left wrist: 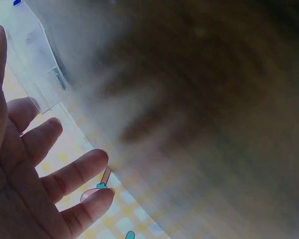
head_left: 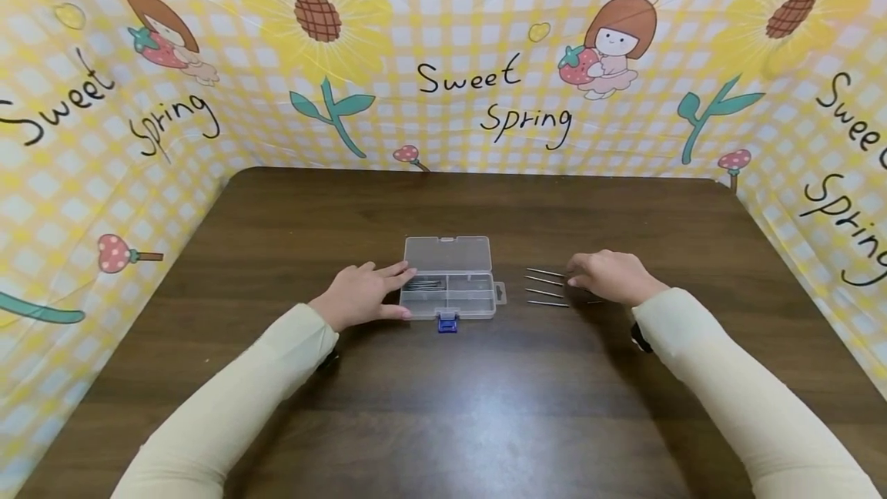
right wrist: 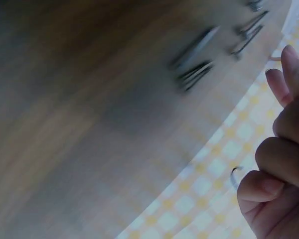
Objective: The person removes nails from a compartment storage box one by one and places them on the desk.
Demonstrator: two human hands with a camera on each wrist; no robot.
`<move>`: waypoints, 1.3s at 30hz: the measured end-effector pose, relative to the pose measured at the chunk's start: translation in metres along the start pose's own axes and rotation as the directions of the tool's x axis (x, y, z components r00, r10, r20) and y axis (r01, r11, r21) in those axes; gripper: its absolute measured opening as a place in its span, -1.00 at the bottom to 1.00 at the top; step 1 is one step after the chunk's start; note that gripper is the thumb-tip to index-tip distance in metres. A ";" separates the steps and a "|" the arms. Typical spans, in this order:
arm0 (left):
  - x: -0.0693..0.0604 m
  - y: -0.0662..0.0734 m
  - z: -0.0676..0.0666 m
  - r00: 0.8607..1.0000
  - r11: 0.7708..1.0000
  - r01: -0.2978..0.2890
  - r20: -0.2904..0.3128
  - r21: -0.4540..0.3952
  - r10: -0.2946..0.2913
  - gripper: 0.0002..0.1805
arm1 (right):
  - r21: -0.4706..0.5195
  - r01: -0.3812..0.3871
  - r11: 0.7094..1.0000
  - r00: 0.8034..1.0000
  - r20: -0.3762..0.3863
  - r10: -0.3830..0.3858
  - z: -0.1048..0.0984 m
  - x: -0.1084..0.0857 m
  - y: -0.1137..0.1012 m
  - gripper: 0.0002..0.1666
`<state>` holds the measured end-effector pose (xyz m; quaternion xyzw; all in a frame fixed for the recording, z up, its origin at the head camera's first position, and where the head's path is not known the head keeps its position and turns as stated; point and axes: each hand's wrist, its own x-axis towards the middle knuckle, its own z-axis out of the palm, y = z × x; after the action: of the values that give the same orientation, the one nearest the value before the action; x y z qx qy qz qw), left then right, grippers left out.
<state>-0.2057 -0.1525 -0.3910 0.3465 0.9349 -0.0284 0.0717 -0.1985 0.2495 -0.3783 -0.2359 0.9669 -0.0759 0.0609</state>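
A clear plastic box (head_left: pixel 471 305) lies with its lid (head_left: pixel 446 254) tipped back. Several thin silvery nails (head_left: pixel 426 285) are in its back left compartment. My left hand (head_left: pixel 362 293) touches the box's left side, index finger behind and thumb at the front corner; its other fingers are spread in the left wrist view. Over on the right, my right hand (head_left: pixel 610 274) bends its fingers low beside a column of loose nails (head_left: pixel 543 293). Thumb and index tips come close together in the right wrist view, and I see nothing between them.
A blue latch (head_left: pixel 447 323) sticks out at the box's front, and a clear hanging tab (head_left: pixel 500 293) at its right. The dark wooden table (head_left: pixel 485 406) is bordered by a yellow checked cloth (head_left: pixel 388 122) at the back and sides.
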 end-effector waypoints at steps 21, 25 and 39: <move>-0.002 -0.004 0.004 1.000 0.993 0.007 0.003 -0.117 -0.006 -0.12 | 0.168 0.177 0.970 0.984 -0.002 -0.179 -0.002 0.062 -0.055 -0.73; -0.003 -0.004 0.003 1.000 0.991 0.011 0.006 -0.133 -0.011 -0.12 | 0.185 0.200 0.962 0.978 0.027 -0.208 -0.004 0.075 -0.069 -0.76; 0.000 0.001 -0.002 0.999 0.992 0.026 0.023 -0.120 -0.023 -0.12 | 0.119 0.292 0.949 0.935 0.175 -0.309 -0.011 0.117 -0.121 -0.73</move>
<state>-0.2048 -0.1515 -0.3889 0.3298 0.9382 0.0234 0.1020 -0.2491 0.0899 -0.3554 -0.3841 0.9046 -0.1053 0.1518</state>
